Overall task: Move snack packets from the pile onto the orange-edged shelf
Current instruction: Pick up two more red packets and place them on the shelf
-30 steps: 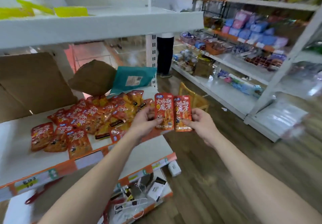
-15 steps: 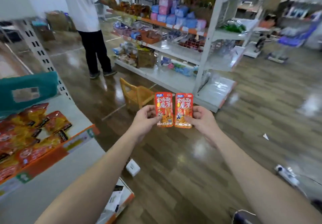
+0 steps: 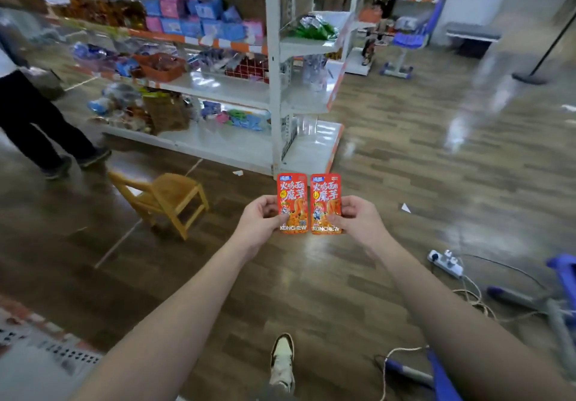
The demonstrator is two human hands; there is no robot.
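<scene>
View has swung right since half a second ago: the pile of packets on the near shelf is out of frame, only a blurred shelf corner left at lower left. Grip unchanged. Left hand pinches the left snack packet by its outer edge, thumb on the front; right hand pinches the right snack packet the same way. Packets upright, side by side, edges just about touching, held out over the wood floor, well apart from any shelf.

Ahead, a white shelving unit with orange edge strips, stocked with blurred goods. Small wooden chair on the floor between it and the hands, now left of them. Another person's legs at far left edge. Power strip with cords at right. Wearer's shoe below.
</scene>
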